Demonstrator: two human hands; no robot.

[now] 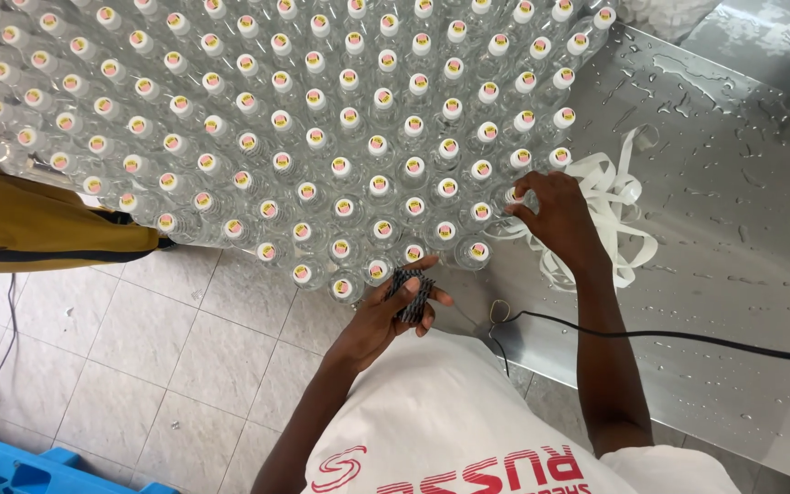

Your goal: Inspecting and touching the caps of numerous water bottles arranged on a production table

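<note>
Two bare hands of mine were at work over the wet table. Nearest me, my left hand [393, 306] was curled around a small dark, patterned bundle of sleeve-like bands [411, 293], fingers and thumb closed on it just below the front edge of the bottles. A thin black cable [651, 337] ran across the shiny, water-beaded metal table [733, 274] beside my right forearm. Farther out, my right hand [552, 215] reached to the right edge of the crowd, its fingertips pinched on the white cap of one clear plastic bottle [512, 196]. Just behind that hand lay a loose tangle of white plastic strapping [616, 197], touching the table. Beyond stretched the packed mass of clear capped bottles [340, 119], standing upright in tight rows. To the left, a person's yellow sleeve [38, 224] hung over the pale tiled floor [185, 348], and a blue plastic crate [11, 467] sat at the lower corner.
</note>
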